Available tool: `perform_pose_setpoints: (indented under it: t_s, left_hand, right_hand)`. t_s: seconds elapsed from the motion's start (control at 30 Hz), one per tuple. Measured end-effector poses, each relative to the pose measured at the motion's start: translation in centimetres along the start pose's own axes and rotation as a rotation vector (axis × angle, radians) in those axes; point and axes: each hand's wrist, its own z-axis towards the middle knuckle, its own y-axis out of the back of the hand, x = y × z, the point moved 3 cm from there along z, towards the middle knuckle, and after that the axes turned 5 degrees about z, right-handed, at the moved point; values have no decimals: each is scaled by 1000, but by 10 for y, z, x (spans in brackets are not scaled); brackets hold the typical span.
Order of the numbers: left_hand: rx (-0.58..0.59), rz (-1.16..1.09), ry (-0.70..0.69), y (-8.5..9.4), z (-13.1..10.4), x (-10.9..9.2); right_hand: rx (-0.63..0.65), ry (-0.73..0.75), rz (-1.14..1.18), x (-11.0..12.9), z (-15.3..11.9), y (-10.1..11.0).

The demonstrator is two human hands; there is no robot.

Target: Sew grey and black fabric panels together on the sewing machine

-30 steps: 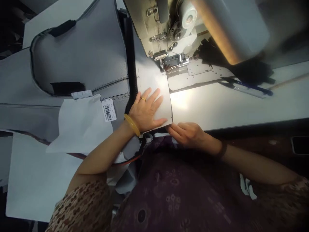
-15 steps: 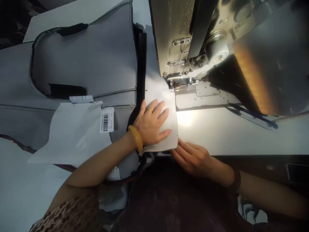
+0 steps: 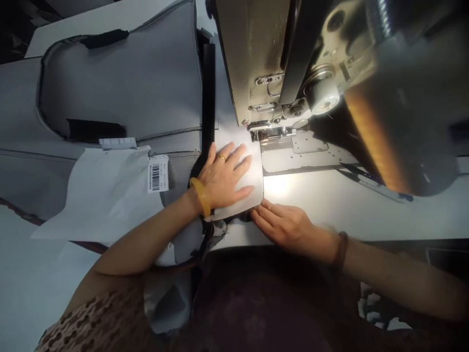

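My left hand (image 3: 227, 178) lies flat with spread fingers on a pale fabric panel (image 3: 257, 168), a ring and a yellow bangle showing. The panel's right edge runs up to the presser foot (image 3: 255, 134) of a sewing machine (image 3: 252, 58). At the panel's near right corner, the fingertips of my right hand (image 3: 284, 225) are closed on the edge; the thumb is mostly hidden. Left of the panel runs a black strip (image 3: 208, 88), joined to a large grey fabric piece (image 3: 157, 83) with dark-bound seams.
A white sheet (image 3: 106, 195) and a barcode label (image 3: 158, 176) hang on the grey piece. Blue-handled thread snips (image 3: 377, 185) lie on the white table (image 3: 330, 210), right of the metal needle plate (image 3: 311, 146). A blurred dark machine part (image 3: 414, 122) sticks out at right.
The panel has moved away from me, bringing its near corner closer to the presser foot. Both hands have moved along with it, and the camera view has shifted slightly.
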Motion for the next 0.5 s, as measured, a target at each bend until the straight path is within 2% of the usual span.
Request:
perform_pose_setpoints:
  t_s: [0.27,0.5]
  left_hand:
    - [124,-55,91,1,17,7]
    - [136,-93,143,-6,32,15]
  right_hand:
    - [19,57,-9,-23,1,-7]
    - [13,90,47,-46,2,-13]
